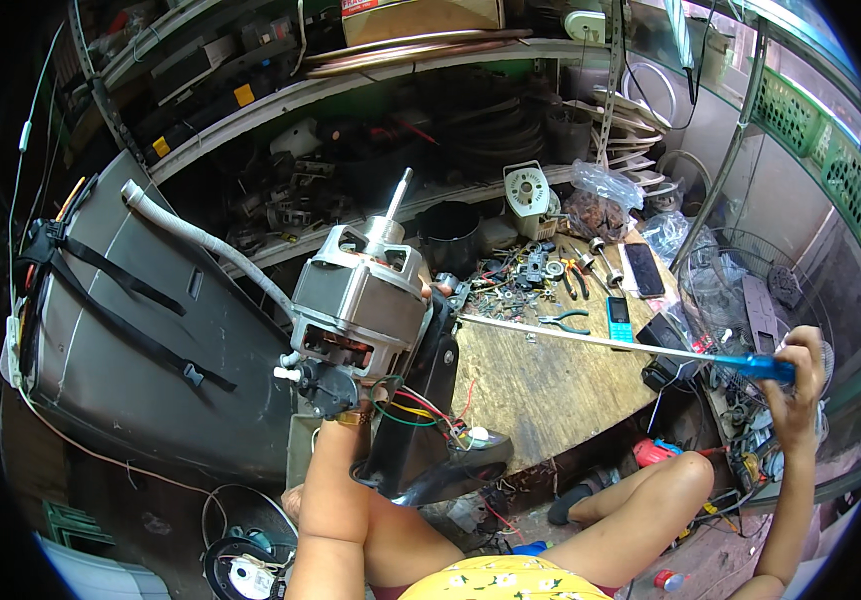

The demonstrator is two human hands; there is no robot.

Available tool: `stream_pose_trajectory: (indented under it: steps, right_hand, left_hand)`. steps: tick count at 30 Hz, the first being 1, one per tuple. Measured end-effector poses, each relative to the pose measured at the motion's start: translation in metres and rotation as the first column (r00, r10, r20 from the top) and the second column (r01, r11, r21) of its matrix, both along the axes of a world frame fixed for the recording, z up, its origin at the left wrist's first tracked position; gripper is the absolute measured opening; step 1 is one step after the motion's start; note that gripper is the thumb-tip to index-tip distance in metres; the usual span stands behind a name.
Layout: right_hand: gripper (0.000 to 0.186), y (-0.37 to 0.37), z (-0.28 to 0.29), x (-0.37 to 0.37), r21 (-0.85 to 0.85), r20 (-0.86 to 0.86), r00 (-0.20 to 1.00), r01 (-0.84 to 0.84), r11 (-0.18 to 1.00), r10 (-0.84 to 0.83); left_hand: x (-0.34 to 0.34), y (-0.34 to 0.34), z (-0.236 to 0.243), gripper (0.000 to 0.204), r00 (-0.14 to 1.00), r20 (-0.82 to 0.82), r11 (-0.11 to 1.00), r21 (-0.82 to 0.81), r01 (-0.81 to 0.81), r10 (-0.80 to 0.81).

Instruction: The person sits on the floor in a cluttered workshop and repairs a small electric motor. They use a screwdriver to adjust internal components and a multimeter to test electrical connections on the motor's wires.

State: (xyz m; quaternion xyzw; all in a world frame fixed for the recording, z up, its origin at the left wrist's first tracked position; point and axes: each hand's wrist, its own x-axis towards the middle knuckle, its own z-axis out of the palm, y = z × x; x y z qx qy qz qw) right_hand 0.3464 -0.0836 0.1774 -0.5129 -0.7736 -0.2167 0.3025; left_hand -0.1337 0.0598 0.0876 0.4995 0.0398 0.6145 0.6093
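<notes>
My left arm rises under a silver electric motor with an upright shaft and dark gearbox; my left hand grips it, mostly hidden, fingertips showing at its right side. The motor sits at a black curved stand, with coloured wires dangling and a grey corrugated hose attached. My right hand is closed on the blue handle of a long screwdriver, whose shaft runs left to the motor's mount; whether the tip touches it I cannot tell.
A worn wooden bench holds pliers, small parts, a cyan phone and a dark smartphone. Cluttered shelves stand behind. A grey panel with straps is at left, wire fan guards at right.
</notes>
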Motion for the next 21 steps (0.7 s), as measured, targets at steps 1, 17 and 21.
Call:
stream_pose_trajectory:
  steps: [1, 17, 21]
  right_hand:
    - [0.035, 0.0, 0.01, -0.001, 0.103, 0.086, 0.996, -0.022, 0.994, 0.013]
    - [0.036, -0.014, 0.076, -0.023, 0.211, 0.491, 0.871, -0.1, 0.972, -0.017]
    - [0.041, -0.023, 0.088, -0.013, -0.51, 0.076, 0.995, -0.015, 0.86, 0.062]
  left_hand:
    - [0.0, 0.0, 0.0, 0.041, 1.0, 0.004, 1.0, 0.002, 0.0, 0.0]
    - [0.003, -0.003, 0.003, 0.04, 0.998, 0.018, 0.997, 0.055, -0.06, 0.059]
    - [0.004, -0.002, 0.004, 0.04, 1.0, 0.009, 0.999, 0.042, -0.017, 0.017]
